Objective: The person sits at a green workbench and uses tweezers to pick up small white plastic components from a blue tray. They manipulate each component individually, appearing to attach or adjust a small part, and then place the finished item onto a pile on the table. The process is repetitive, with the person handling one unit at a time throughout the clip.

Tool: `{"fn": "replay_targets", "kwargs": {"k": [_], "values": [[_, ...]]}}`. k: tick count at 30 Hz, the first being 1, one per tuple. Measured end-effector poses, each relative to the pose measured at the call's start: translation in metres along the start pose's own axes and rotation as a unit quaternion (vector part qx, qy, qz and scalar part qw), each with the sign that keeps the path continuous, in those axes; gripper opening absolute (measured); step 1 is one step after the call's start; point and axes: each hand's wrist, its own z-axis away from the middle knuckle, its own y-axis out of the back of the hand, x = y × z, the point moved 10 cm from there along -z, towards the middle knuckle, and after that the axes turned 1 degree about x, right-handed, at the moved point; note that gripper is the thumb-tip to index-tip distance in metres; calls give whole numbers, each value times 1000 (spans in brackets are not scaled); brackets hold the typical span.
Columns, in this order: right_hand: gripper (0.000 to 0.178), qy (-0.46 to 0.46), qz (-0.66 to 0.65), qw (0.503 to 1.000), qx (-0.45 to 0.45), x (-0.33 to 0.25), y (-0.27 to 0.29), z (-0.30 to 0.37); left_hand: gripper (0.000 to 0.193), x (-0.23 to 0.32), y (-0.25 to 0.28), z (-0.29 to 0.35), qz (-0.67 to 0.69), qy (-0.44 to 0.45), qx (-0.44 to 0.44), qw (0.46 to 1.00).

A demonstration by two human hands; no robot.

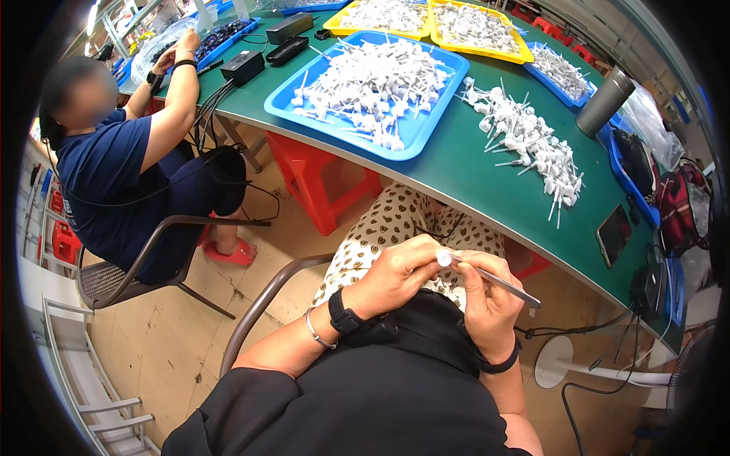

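Observation:
Over my lap, my left hand (389,275) pinches a small round white plastic part (444,259) between its fingertips. My right hand (490,308) is closed around a slim grey metal tool (508,286); whether it is a blade or tweezers is hard to make out. The tool's front end meets the white part, and its back end sticks out to the right past my fingers. On the table edge ahead, a blue tray (437,125) holds a heap of white plastic parts with thin stems. A loose pile of similar parts (525,140) lies to its right.
Yellow trays (487,52) of white parts stand at the back of the green table (456,171). A grey tumbler (606,104) and a phone (614,234) are on the right. At left, a co-worker (125,167) sits handling dark parts. A red stool (315,182) stands under the table.

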Motion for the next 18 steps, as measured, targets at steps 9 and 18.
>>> {"fn": "replay_targets", "kwargs": {"k": [9, 18], "values": [[11, -63, -78, 995, 25, 8, 10, 2, 25, 11, 8, -3, -97, -68, 24, 993], [13, -126, -183, 974, 35, 20, 13, 1, 25, 22, 21, -3, -199, -41, 46, 978]]}}
